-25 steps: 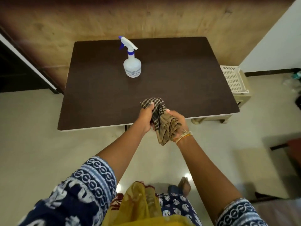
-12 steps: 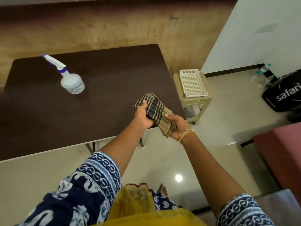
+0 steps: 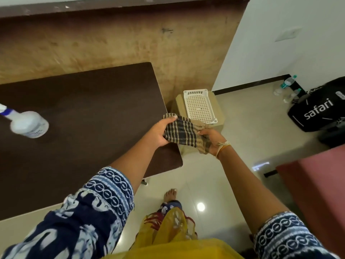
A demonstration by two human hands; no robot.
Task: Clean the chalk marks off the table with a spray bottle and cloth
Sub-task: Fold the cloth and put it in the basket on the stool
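Note:
A checked brown and dark cloth [image 3: 183, 132] is stretched between both hands, just past the right edge of the dark brown table [image 3: 89, 109]. My left hand [image 3: 161, 130] grips its left end and my right hand [image 3: 212, 140] grips its right end. A white spray bottle [image 3: 28, 124] with a blue collar stands on the table at the far left, blurred. I make out no chalk marks on the dark tabletop.
A beige stool [image 3: 217, 113] carrying a white perforated tray [image 3: 199, 106] stands right of the table. A black bag [image 3: 321, 109] and plastic bottles [image 3: 287, 86] sit by the white wall. A reddish seat [image 3: 317, 184] is at the right.
The view has swung to the right, so the table and spray bottle slid left. Both hands carried the cloth rightward past the table's edge and pulled it out wider between them.

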